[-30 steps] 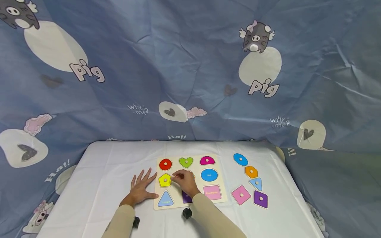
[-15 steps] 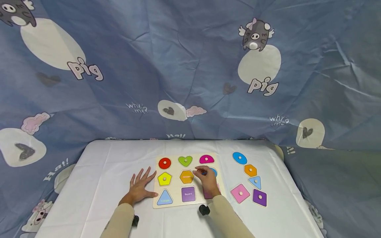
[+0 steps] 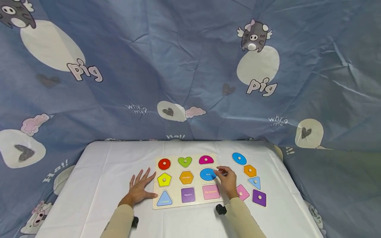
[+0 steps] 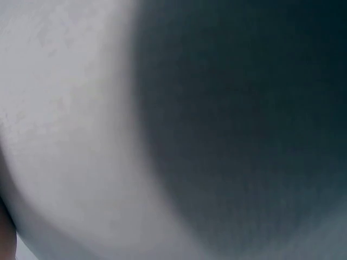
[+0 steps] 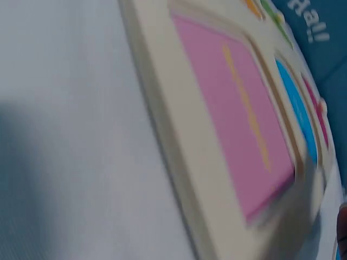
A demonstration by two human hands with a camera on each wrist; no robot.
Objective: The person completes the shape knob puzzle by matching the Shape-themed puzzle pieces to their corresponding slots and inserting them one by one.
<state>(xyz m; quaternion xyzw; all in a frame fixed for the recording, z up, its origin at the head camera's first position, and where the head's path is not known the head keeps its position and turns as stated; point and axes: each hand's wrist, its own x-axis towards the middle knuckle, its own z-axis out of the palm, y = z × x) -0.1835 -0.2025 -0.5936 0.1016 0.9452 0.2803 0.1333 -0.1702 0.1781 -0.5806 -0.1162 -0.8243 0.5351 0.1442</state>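
Note:
A pale wooden shape puzzle board (image 3: 175, 201) lies on the white cloth. My left hand (image 3: 139, 190) rests at its left side, fingers spread, thumb at the board's edge. My right hand (image 3: 227, 180) is over the board's right edge, fingers loosely bent, holding nothing visible. Knobbed pieces sit in the board: a red circle (image 3: 164, 164), a green heart (image 3: 185, 161), a magenta half circle (image 3: 206, 160) and a yellow pentagon (image 3: 164, 179). Bare printed recesses show for the hexagon (image 3: 186, 177), oval (image 3: 207, 174), triangle (image 3: 164, 199), square (image 3: 188, 194) and rectangle (image 5: 233, 114).
Right of the board lie loose knobbed pieces: a blue oval (image 3: 239, 158), an orange hexagon (image 3: 250, 171), a blue triangle (image 3: 255, 182), a purple square (image 3: 259, 198) and a pink rectangle (image 3: 242, 193), partly behind my right hand. A patterned blue cloth (image 3: 190, 72) hangs behind the table.
My right hand has moved right from beside the yellow pentagon, across the board, to its right edge, uncovering the hexagon and oval recesses. The left hand has stayed in place.

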